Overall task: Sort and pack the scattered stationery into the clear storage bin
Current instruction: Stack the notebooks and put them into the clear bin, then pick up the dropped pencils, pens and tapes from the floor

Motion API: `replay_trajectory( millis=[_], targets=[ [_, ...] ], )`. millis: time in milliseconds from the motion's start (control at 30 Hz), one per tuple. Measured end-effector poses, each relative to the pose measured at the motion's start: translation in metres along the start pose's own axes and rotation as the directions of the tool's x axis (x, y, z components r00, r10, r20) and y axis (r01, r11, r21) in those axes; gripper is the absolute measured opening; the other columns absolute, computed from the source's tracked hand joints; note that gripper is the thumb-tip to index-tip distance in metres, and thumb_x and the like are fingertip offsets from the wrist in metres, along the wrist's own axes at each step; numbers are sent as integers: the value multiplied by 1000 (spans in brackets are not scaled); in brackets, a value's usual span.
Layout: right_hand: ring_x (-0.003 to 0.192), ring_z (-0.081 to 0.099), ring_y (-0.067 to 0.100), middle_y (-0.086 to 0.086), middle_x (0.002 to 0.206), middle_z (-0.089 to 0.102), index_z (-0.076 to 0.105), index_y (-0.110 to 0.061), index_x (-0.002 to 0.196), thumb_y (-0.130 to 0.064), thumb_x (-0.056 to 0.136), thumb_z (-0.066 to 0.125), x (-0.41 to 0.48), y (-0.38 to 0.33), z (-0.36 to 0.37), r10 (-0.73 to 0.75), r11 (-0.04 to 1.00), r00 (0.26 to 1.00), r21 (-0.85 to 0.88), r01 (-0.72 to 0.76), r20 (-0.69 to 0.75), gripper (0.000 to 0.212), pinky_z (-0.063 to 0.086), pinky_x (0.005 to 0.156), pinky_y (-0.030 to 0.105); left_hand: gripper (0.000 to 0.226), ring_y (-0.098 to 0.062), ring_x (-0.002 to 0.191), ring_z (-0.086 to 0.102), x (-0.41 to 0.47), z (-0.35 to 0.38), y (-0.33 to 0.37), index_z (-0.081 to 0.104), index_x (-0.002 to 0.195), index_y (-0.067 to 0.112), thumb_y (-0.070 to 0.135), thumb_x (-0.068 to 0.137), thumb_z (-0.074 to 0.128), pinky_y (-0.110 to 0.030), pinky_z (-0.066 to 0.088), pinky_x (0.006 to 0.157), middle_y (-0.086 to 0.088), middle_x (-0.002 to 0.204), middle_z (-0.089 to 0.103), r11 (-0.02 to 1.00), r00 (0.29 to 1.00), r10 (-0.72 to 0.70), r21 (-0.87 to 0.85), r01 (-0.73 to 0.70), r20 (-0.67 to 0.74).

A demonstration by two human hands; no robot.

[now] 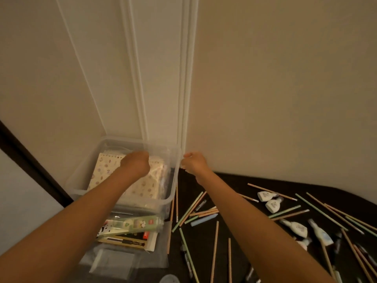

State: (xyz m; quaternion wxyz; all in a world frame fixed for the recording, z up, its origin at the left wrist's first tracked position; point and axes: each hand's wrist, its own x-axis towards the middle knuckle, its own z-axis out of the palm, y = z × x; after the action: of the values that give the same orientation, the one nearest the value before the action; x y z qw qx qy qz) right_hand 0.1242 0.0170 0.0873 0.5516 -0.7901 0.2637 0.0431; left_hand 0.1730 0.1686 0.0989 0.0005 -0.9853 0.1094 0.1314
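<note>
Left hand (135, 163) is seen inside the clear storage bin (173, 180), fingers curled under and pressed down toward the patterned notepad (103, 170) lying flat on the bin floor; whether anything is pinched cannot be told, since the fingertips are hidden behind the knuckles. Right hand (192, 162) is placed just outside the bin, fingers closed on the bin's right rim near its far corner, apparently steadying it.

The bin is set at the far left of the dark surface (204, 252), against the wall. A stack of packaged stationery (130, 231) is seen just in front of the bin, on the near side, partly on a clear plastic sleeve.

Scattered pencils and pens (214, 252) are spread to the right of the bin and nearer the body, long axes mostly running near-to-far or diagonal. Correction-tape dispensers (273, 205) lie further right, well apart from the bin.

Key relation: the loose items lie to the right and behind both hands, so the right hand is the nearer one for picking. A grasp across each pencil's long axis is judged likely. Packing is judged at an early stage, with most items not yet binned.
</note>
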Motion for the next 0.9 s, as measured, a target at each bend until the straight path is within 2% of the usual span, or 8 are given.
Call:
replay_trajectory(
  millis=[67,167,233,333,433,700,800,900],
  targets=[
    [85,53,23,5,75,53,58,-8,76,-2,88,50,-7,5,-18,38,996,999,78,-35,-36,16,47,70,30,21,-30,103,56,-8,-12,18,57,109,4,14,94,45,-30,41,74,-15,116,58,994,998,26,-101,-33,-65],
    [75,54,20,6,74,53,59,-5,77,-3,87,52,-22,19,-62,70,986,990,162,-50,-122,13,43,62,25,24,-32,103,57,-32,-31,63,58,109,3,18,94,47,-29,39,74,-14,114,58,951,987,74,-289,-112,-140],
    [74,57,20,10,83,58,61,-1,87,-2,88,52,-32,29,-91,105,955,977,294,-47,-186,10,46,63,25,21,-32,102,58,-49,-41,94,59,103,4,18,94,48,-30,42,77,-15,111,60,890,978,105,-421,-173,-179],
    [94,63,24,18,112,61,50,7,124,-2,90,50,-64,52,-140,140,886,948,464,9,-286,35,51,65,22,23,-35,91,64,-79,-45,147,49,68,13,14,91,50,-41,53,84,-22,98,66,731,968,146,-636,-246,-206],
    [93,63,24,23,115,61,47,7,128,-2,92,46,-109,79,-186,168,848,910,527,64,-380,37,48,53,14,27,-32,83,66,-114,-35,202,49,64,16,12,91,49,-42,55,83,-18,89,67,578,963,201,-773,-263,-178],
    [83,65,13,10,100,65,55,-6,113,-10,95,46,-232,199,-270,308,793,749,594,139,-586,20,50,62,15,16,-18,73,63,-213,51,340,56,83,12,13,95,46,-26,54,67,-8,87,65,379,893,434,-876,-298,-116],
    [87,66,13,7,96,67,59,-10,110,-12,95,47,-276,263,-289,349,793,650,583,179,-675,19,52,72,18,21,-19,70,64,-256,99,388,57,74,16,16,92,47,-35,57,74,-10,87,68,332,844,519,-877,-348,-138],
    [82,66,12,7,95,66,61,-9,106,-11,95,49,-312,317,-304,371,765,584,594,248,-722,17,52,65,15,27,-26,83,66,-294,139,428,55,65,23,17,90,48,-43,55,83,-10,87,69,308,785,598,-858,-412,-162]
  ],
)
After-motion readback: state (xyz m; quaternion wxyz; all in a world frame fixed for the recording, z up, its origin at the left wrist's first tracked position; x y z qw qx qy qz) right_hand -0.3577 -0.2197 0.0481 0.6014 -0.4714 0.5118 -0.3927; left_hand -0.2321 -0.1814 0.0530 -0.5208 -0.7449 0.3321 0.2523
